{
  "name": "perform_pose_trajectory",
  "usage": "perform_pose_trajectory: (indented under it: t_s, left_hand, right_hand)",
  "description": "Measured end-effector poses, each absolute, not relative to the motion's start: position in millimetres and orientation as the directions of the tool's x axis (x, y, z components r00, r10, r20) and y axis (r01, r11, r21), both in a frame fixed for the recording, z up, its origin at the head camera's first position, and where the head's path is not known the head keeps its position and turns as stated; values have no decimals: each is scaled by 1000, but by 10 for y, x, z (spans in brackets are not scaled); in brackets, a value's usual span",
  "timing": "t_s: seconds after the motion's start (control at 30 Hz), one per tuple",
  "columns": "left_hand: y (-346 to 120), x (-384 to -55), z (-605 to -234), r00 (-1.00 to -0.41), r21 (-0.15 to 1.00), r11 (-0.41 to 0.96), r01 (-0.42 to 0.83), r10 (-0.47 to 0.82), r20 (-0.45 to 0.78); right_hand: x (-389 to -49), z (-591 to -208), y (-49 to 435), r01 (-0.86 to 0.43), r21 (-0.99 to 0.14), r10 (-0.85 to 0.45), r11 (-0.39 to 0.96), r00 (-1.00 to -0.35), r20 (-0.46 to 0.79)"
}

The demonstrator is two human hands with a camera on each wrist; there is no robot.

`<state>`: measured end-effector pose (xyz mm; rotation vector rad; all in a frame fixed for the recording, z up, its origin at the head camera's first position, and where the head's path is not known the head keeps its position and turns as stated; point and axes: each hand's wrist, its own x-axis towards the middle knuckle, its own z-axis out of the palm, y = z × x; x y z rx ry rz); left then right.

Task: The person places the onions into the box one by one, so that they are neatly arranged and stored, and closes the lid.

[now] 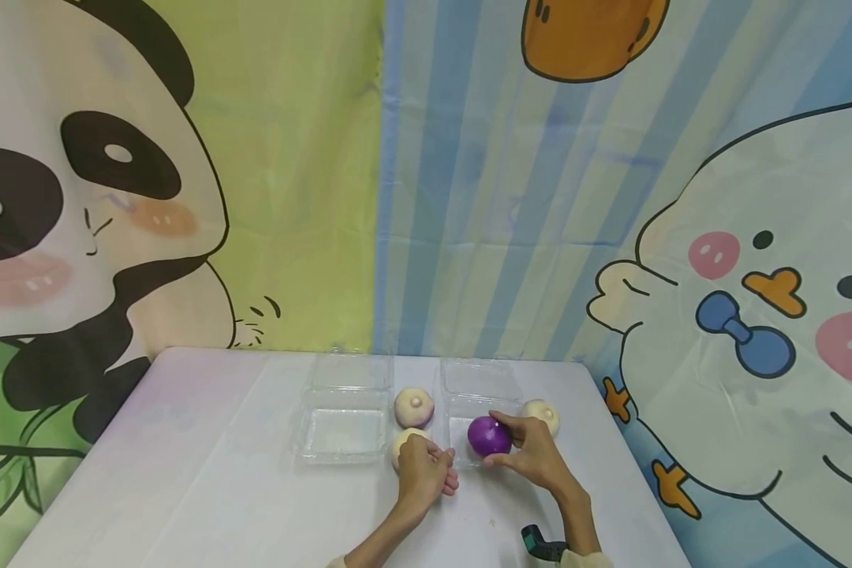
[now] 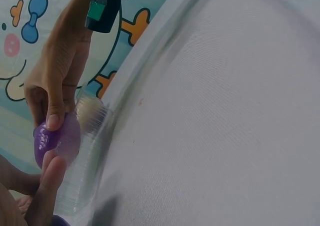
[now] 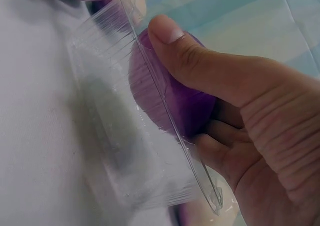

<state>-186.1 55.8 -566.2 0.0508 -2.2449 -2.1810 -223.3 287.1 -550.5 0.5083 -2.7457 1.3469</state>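
My right hand (image 1: 536,454) holds a round, glossy purple turnip-like thing (image 1: 489,436), thumb on one side and fingers on the other, over the right clear plastic box (image 1: 457,410). In the right wrist view the purple thing (image 3: 172,85) sits behind the box's clear rim (image 3: 165,103). At that box's left front corner, my left hand (image 1: 424,477) appears to pinch the rim; its fingertips are partly hidden. Just behind the left hand lies a cream round thing (image 1: 401,442), partly covered. Another cream one with a nub and purplish side (image 1: 414,408) lies farther back.
A second clear plastic box (image 1: 344,434), lid raised, stands to the left. One more cream round thing (image 1: 542,414) lies right of the right box. The white table (image 1: 220,489) ends at a patterned cloth backdrop (image 1: 326,197). A dark device (image 1: 539,544) sits on the right wrist.
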Motion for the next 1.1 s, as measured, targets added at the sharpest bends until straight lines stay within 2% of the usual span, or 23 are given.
perform_pose_trajectory:
  t_s: [0.53,0.77,1.1]
  left_hand:
    - [552,-1864,-5674,-1000,1000,16,-3,-22,-3]
    - [561,-1865,-5675,-999,1000,16,-1,-32,0]
    - [573,-1872,-5654,-999,999,45,-13,-35,-11]
  right_hand:
    - [-2401,-5438,2805,-341,-725,-355,598,-924,142]
    - [-2462,-5444,2788,-372,-739,-410,562,-901,141]
    - [-2502,-5459,2745,-352,-734,-416,581,-903,104]
